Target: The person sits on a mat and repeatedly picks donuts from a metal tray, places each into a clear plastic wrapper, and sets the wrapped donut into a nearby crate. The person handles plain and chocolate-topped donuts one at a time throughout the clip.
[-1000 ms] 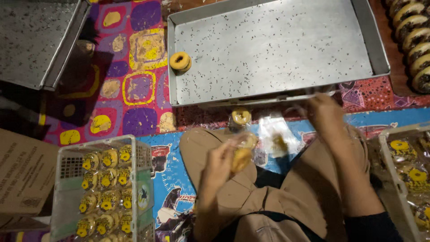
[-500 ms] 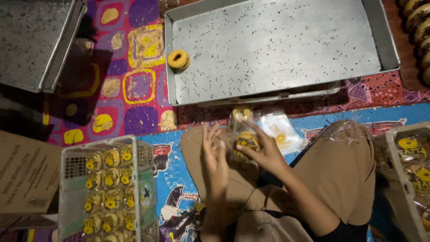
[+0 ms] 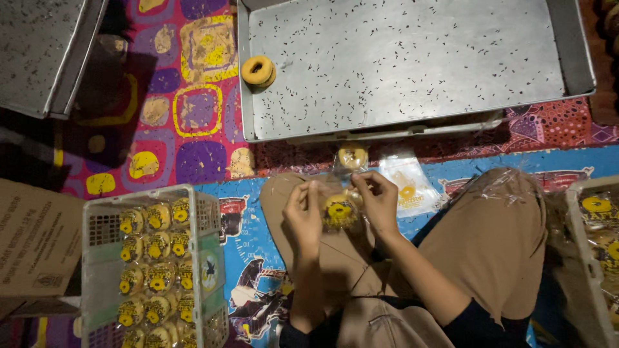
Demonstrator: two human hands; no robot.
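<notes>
My left hand (image 3: 303, 212) and my right hand (image 3: 377, 201) hold a clear plastic bag with a donut (image 3: 339, 211) inside, above my lap. Both hands pinch the top of the bag. Another bagged donut (image 3: 353, 157) lies on the mat just beyond my hands. An empty clear bag with a yellow print (image 3: 408, 190) lies to its right. One bare donut (image 3: 258, 70) sits on the left rim of the big metal tray (image 3: 412, 64).
A white plastic crate (image 3: 155, 264) filled with several bagged donuts stands at my left. Another crate (image 3: 596, 251) with bagged donuts is at the right edge. A second metal tray (image 3: 39, 51) lies top left, a cardboard box (image 3: 32, 238) at far left.
My right hand came back from the mat near the tray to the bag at my lap. Both hands now hold the bagged donut together.
</notes>
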